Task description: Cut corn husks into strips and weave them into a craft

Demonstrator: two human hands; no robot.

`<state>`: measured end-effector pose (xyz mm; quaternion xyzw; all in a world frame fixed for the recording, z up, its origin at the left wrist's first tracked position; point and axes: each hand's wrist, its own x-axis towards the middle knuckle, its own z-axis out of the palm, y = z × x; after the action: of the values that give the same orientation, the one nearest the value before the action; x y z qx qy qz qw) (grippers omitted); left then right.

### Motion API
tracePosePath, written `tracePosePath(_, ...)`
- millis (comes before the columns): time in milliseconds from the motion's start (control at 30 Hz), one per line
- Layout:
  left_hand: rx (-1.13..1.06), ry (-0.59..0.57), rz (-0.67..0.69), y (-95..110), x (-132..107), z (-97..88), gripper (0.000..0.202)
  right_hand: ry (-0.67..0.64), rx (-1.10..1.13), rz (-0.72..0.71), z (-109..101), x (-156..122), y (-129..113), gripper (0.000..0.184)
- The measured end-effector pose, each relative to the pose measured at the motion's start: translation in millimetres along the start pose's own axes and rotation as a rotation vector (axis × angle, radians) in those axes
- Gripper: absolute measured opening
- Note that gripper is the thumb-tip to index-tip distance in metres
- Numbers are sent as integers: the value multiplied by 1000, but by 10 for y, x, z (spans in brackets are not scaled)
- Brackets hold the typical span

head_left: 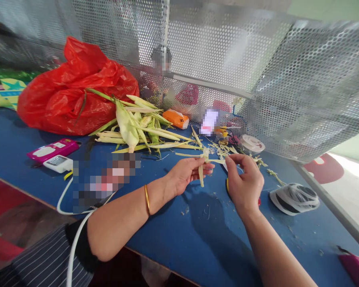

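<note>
Both hands work over the blue table (179, 239) on a small piece made of crossed pale palm-leaf strips (206, 159). My left hand (188, 173) pinches the piece from the left, with one strip end hanging down below the fingers. My right hand (244, 182) pinches a strip end on the right side of the same piece, fingers curled. A gold bangle (146, 199) is on my left wrist. Behind the hands lies a bundle of green-yellow young palm leaves (134, 125), with loose strips and trimmings (227, 149) scattered to its right.
A red plastic bag (71, 91) sits at the back left. A pink device (52, 148) and a white one (59, 162) lie at left, an orange object (175, 118) near the perforated metal screen (227, 59), a white roll (294, 198) at right, a white cable (74, 235) near my arm.
</note>
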<state>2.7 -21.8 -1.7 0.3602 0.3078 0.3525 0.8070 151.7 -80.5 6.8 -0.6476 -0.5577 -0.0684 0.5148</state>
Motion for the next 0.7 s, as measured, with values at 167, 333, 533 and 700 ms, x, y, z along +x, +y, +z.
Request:
tracePosePath(167,-25,-1,120,-48,26,5,17,-404,161,45,79,-113,-106,24)
tracePosePath(333,-5,13,146,-56,10,10,23,-464,164,112,189,-204,-125,29)
tracePosePath(533,27,40,193,2,13,-12,20,-483,281,46,157,-202,-156,26)
tracePosePath(700,34,36,210,28,13,-9,18,-512,255,-23,121,-187,-205,27)
